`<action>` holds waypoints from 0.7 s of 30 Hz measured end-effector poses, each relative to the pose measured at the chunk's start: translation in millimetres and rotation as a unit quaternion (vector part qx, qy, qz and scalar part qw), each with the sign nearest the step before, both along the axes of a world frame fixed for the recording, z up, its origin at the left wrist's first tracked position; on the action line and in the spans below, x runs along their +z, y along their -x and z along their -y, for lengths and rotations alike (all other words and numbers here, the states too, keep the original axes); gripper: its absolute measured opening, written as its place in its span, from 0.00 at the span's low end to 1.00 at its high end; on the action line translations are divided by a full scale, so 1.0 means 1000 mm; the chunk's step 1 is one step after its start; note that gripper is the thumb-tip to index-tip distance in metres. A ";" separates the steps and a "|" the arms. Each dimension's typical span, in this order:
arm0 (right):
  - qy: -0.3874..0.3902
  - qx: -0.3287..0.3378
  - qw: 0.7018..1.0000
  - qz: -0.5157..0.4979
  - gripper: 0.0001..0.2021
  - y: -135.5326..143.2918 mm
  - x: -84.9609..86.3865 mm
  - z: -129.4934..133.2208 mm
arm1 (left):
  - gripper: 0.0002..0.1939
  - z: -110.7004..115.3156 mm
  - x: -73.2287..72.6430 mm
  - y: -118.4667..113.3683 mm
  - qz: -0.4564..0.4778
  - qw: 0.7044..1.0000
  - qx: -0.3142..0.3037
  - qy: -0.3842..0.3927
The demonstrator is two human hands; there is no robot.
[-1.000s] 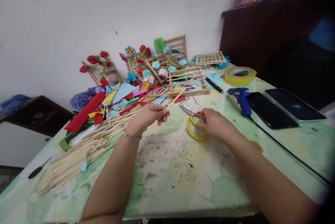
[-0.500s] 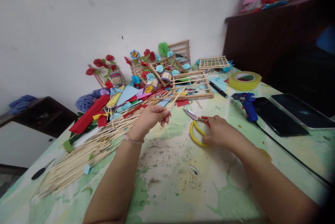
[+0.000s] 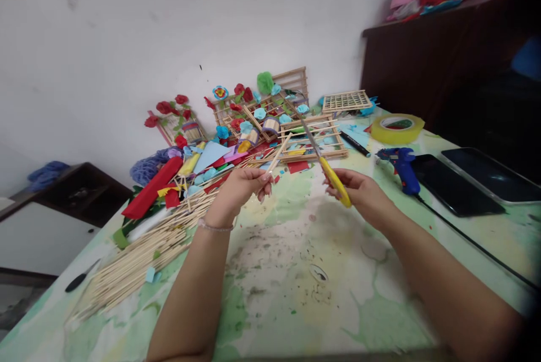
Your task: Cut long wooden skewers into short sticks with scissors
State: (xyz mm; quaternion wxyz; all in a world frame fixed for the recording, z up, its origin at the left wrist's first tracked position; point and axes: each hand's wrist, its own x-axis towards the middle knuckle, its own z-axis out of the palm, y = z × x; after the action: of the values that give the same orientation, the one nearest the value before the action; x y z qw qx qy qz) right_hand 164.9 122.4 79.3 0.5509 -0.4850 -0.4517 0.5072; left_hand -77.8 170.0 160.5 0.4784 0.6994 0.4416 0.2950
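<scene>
Left hand grip pinched on thin pale wooden stick, over green-patterned counter. Right hand grip on yellow-handled metal scissors. Round stick-walled pots behind, contents unclear. Room between forearms, to near edge.

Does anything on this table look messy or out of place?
Yes. The tablecloth has dark smudges and scattered specks nearer the camera than the left hand; they stand out against its pale pattern. Whether they're stains or scraps, I can't tell. A phone beside the glue gun also looks odd among craft supplies.
</scene>
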 end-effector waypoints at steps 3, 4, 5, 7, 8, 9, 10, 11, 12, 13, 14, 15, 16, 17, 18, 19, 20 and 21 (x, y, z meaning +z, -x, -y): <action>-0.014 0.053 0.996 -0.072 0.19 0.012 0.000 0.005 | 0.13 0.003 0.004 0.001 -0.003 1.000 0.002 -0.006; -0.013 0.066 0.995 -0.076 0.19 0.015 -0.001 0.007 | 0.13 0.004 0.006 0.001 -0.004 1.000 0.003 -0.008; -0.013 0.075 0.994 -0.073 0.20 0.017 -0.001 0.008 | 0.13 0.006 0.007 0.000 -0.006 1.000 0.004 -0.008; -0.004 0.101 0.994 -0.050 0.21 0.019 0.001 0.010 | 0.13 0.009 0.010 -0.001 -0.011 1.000 0.008 -0.006; 0.003 0.119 0.992 -0.029 0.21 0.020 0.003 0.012 | 0.14 0.011 0.012 -0.001 -0.014 1.000 0.009 -0.005; 0.010 0.140 0.990 -0.005 0.20 0.020 0.004 0.013 | 0.14 0.012 0.013 -0.001 -0.017 1.000 0.010 -0.005; 0.014 0.160 0.987 0.019 0.20 0.020 0.006 0.013 | 0.14 0.013 0.013 -0.002 -0.020 1.000 0.009 -0.007; 0.014 0.177 0.983 0.039 0.20 0.020 0.008 0.014 | 0.14 0.014 0.014 -0.002 -0.024 1.000 0.005 -0.006; 0.011 0.190 0.980 0.053 0.20 0.020 0.010 0.015 | 0.14 0.014 0.013 -0.002 -0.028 1.000 -0.001 -0.003; 0.008 0.199 0.978 0.061 0.20 0.020 0.011 0.015 | 0.14 0.015 0.013 -0.002 -0.032 0.999 -0.009 0.001; 0.007 0.207 0.976 0.065 0.20 0.020 0.011 0.016 | 0.14 0.014 0.011 -0.002 -0.037 0.999 -0.019 0.007; 0.006 0.216 0.974 0.067 0.20 0.020 0.011 0.016 | 0.14 0.014 0.010 -0.002 -0.043 0.999 -0.029 0.013; 0.004 0.225 0.972 0.070 0.20 0.020 0.010 0.016 | 0.14 0.014 0.009 -0.003 -0.049 0.998 -0.039 0.016; 0.000 0.234 0.970 0.073 0.20 0.019 0.009 0.016 | 0.14 0.014 0.008 -0.003 -0.055 0.997 -0.046 0.017; -0.006 0.243 0.967 0.076 0.20 0.019 0.007 0.016 | 0.14 0.014 0.007 -0.004 -0.060 0.997 -0.050 0.017; -0.012 0.251 0.965 0.080 0.20 0.018 0.005 0.016 | 0.15 0.014 0.006 -0.004 -0.063 0.997 -0.052 0.018; -0.019 0.257 0.963 0.083 0.20 0.016 0.003 0.015 | 0.14 0.015 0.006 -0.004 -0.062 0.997 -0.051 0.020; -0.026 0.262 0.961 0.087 0.20 0.015 0.002 0.015 | 0.14 0.015 0.006 -0.004 -0.061 0.997 -0.048 0.022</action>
State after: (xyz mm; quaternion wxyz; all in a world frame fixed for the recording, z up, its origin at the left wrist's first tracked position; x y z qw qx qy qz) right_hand 149.9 107.4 80.8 0.3693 -0.3775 -0.6224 0.5777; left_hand -73.3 154.8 166.4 0.4797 0.7258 0.4423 0.2180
